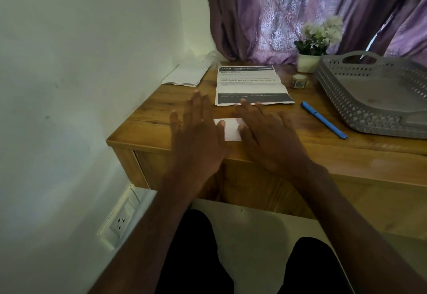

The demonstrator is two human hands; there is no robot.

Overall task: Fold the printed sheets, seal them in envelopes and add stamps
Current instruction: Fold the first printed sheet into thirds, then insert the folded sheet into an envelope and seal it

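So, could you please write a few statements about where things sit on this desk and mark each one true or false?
1. The blue pen lies inside the grey basket. False: it lies on the desk, in front of the basket.
2. Both hands, left hand and right hand, lie flat with straight fingers over a small folded white paper. True.
3. The printed sheets lie beyond the hands. True.
4. The stamp roll sits on the stack of envelopes. False: it stands on the desk beside the flower pot, right of the sheets.
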